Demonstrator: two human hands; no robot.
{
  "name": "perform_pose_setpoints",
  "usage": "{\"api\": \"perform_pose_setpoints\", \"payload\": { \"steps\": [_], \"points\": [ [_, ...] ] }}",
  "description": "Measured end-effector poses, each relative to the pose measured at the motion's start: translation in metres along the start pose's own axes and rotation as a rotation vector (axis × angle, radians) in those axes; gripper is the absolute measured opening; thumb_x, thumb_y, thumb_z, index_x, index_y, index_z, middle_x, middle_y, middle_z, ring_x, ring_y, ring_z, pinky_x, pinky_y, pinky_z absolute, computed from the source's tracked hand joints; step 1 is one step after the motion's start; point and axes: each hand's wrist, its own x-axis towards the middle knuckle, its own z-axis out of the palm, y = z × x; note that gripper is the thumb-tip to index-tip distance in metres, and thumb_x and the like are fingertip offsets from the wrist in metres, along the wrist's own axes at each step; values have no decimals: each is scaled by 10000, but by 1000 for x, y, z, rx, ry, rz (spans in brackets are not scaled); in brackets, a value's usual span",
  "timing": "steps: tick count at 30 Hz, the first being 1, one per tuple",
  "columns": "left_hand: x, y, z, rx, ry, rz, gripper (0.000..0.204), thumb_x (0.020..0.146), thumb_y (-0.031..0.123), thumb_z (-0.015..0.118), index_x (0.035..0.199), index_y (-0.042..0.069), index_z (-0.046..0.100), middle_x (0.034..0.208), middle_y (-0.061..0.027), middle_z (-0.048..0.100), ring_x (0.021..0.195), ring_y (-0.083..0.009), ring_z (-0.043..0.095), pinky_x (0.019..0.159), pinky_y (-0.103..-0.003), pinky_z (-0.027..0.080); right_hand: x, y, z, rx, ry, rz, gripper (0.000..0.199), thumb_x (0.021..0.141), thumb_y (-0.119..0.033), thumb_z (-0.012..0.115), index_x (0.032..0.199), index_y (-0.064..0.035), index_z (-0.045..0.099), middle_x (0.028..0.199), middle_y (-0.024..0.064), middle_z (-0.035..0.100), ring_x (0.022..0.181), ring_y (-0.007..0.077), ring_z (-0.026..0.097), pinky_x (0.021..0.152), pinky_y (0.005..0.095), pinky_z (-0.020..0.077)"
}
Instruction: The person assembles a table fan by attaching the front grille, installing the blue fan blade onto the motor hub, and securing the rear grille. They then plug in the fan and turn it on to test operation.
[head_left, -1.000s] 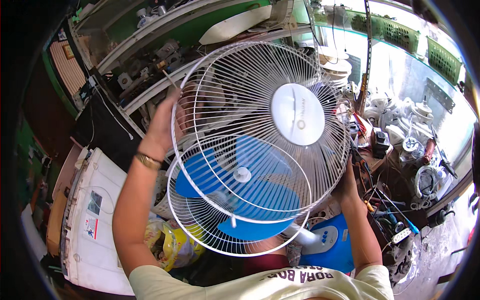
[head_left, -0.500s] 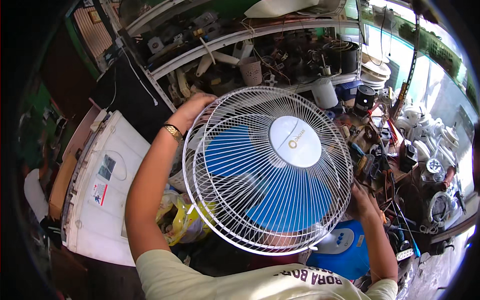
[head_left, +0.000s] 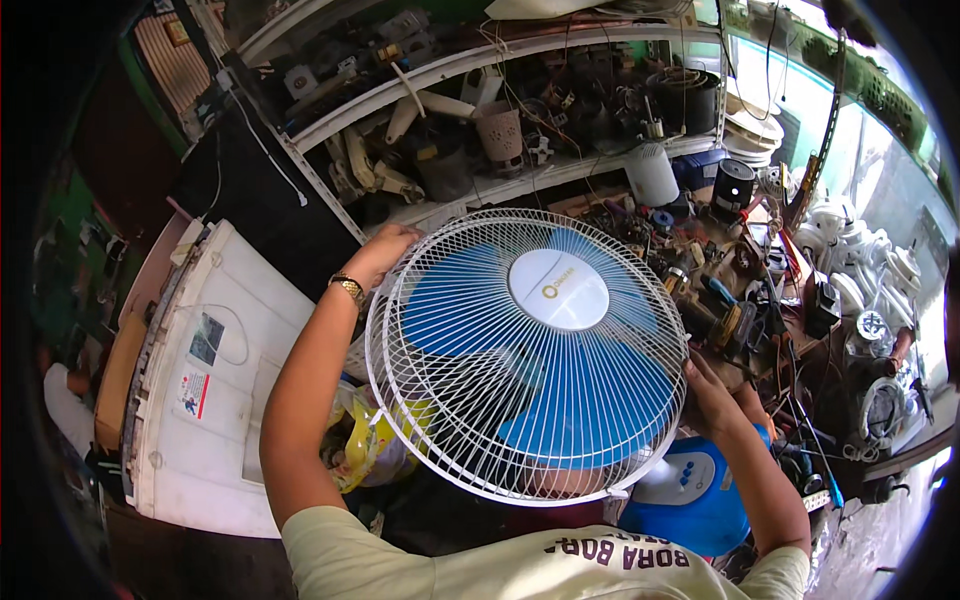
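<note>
In front of me is the round head of an electric fan (head_left: 470, 440), a white wire cage with a pale centre cap and blue blades behind the wires. My left hand (head_left: 388, 250) grips the cage rim at its upper left, its fingers partly behind the wires. At the lower right of the rim, my right hand (head_left: 708, 392) holds the cage from the side. A blue fan base (head_left: 690, 490) with a pale button panel is below the cage, beside my right forearm. The cage hides the link between head and base.
A white appliance panel (head_left: 225, 400) stands at the left. Near my left elbow lies a yellow plastic bag (head_left: 370, 450). Behind is a metal shelf (head_left: 450, 205) crowded with parts and a perforated bucket (head_left: 498, 132). Tools, a white canister (head_left: 650, 175) and cables clutter the right bench.
The fan cage has shifted down and slightly left, and its face tilts further upward. Both hands have kept their hold on the rim.
</note>
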Motion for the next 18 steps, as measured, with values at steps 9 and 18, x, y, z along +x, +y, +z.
{"api": "perform_pose_setpoints", "payload": {
  "steps": [9, 18],
  "points": [
    [-16, 10, 1, 26, -26, 34, 310, 974, 149, 496, 1138, -87, 611, 1015, -156, 686, 856, -161, 658, 765, -279, 535, -4, -4, -12, 81, -59, -32, 704, 943, -346, 602, 1495, -76, 259, 1414, 115, 471, 1256, 267, 496, 1018, 416, 441],
    [-13, 8, 2, -48, -42, 32, 318, 959, 134, 498, 1157, -95, 595, 1034, -161, 677, 888, -172, 654, 801, -278, 526, 2, -7, -24, 104, -27, -26, 652, 949, -315, 596, 1476, -66, 304, 1394, 109, 494, 1240, 256, 511, 1031, 400, 435]
  ]
}}
